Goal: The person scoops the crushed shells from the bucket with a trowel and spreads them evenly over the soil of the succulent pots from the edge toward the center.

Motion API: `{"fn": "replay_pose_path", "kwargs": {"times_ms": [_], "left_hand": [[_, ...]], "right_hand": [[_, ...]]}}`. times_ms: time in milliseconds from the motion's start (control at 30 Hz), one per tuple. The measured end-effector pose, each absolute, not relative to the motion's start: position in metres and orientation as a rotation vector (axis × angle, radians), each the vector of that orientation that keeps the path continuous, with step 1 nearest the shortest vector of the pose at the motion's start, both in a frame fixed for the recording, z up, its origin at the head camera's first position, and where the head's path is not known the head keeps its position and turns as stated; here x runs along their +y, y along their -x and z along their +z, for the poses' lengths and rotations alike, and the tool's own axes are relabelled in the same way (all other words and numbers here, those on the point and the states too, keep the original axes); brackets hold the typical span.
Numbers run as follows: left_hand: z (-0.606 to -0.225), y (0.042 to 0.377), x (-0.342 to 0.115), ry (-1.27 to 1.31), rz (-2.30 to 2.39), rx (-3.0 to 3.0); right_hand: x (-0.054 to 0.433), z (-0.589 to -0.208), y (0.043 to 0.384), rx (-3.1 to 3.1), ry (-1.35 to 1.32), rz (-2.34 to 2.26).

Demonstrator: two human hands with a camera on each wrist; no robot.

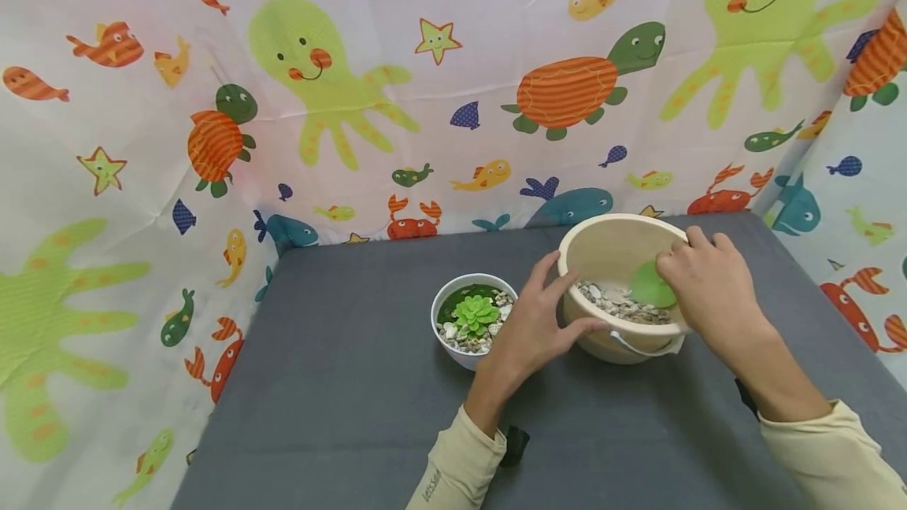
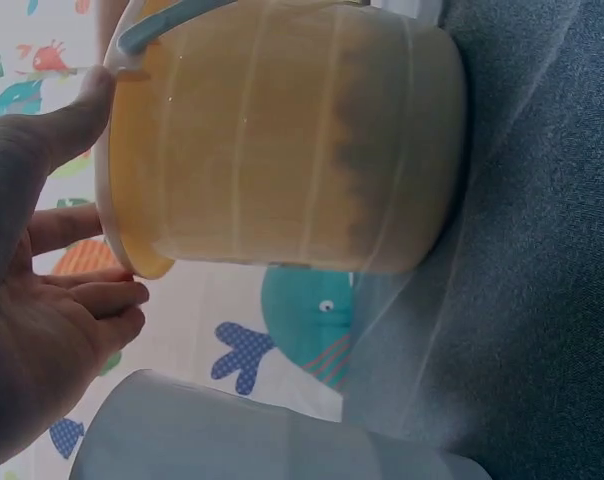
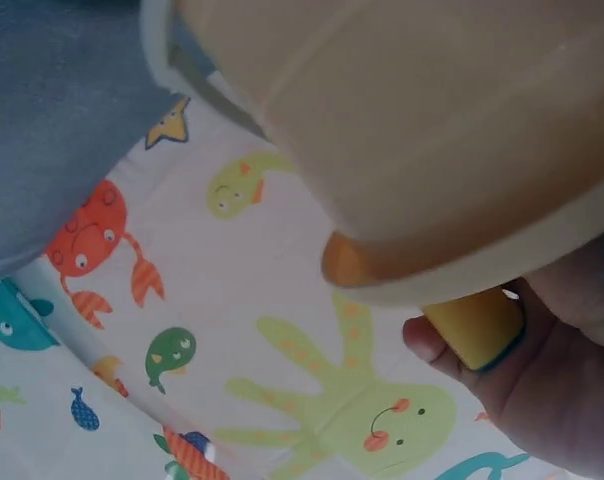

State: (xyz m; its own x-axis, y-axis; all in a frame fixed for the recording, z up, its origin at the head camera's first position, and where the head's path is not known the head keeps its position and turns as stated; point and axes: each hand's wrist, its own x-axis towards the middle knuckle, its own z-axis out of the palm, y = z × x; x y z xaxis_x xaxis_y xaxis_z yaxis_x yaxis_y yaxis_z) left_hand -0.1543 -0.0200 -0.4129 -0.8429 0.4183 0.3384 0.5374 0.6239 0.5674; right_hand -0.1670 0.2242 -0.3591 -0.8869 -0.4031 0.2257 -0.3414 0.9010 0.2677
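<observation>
A cream bucket [image 1: 602, 245] stands on the grey cloth, with pebbles and shells [image 1: 623, 307] in its bottom. My left hand [image 1: 526, 329] holds its rim from the left, thumb toward the front and fingers spread along the side. Inside the bucket is the green blade of a toy shovel [image 1: 649, 286]. Its handle is held in my right hand [image 1: 712, 286], which is over the bucket's right rim. From the right wrist, a yellow handle end [image 3: 480, 328] pokes out of that hand beside the rim. The shovel's blade tip is hidden near the pebbles.
Left of the bucket, close to my left wrist, is a white bowl [image 1: 462, 357] containing a green succulent [image 1: 475, 315] and pebbles. The bucket's bail handle [image 1: 641, 349] hangs down in front. A curtain [image 1: 468, 46] printed with sea animals surrounds the grey-covered table [image 1: 340, 384].
</observation>
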Motion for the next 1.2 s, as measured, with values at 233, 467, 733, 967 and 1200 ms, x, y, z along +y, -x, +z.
{"fn": "replay_pose_path", "kwargs": {"times_ms": [233,467,733,967,1200], "left_hand": [[-0.414,0.155,-0.019,0.776,-1.034,-2.650],[-0.417,0.154,-0.020,0.793,-1.047,-2.633],[-0.411,0.157,-0.023,0.797,-1.037,-2.677],[-0.408,0.155,-0.026,0.769,-1.062,-2.709],[-0.409,0.155,-0.026,0.813,-1.039,-2.689]], "right_hand": [[0.220,-0.359,0.179,-2.773,-0.556,-0.279],[0.220,-0.361,0.195,-2.769,-0.609,-0.177],[0.223,-0.377,0.209,-2.723,-0.738,0.237],[0.225,-0.376,0.211,-2.825,-0.710,0.423],[0.234,-0.367,0.208,-2.941,-0.727,0.503]]}}
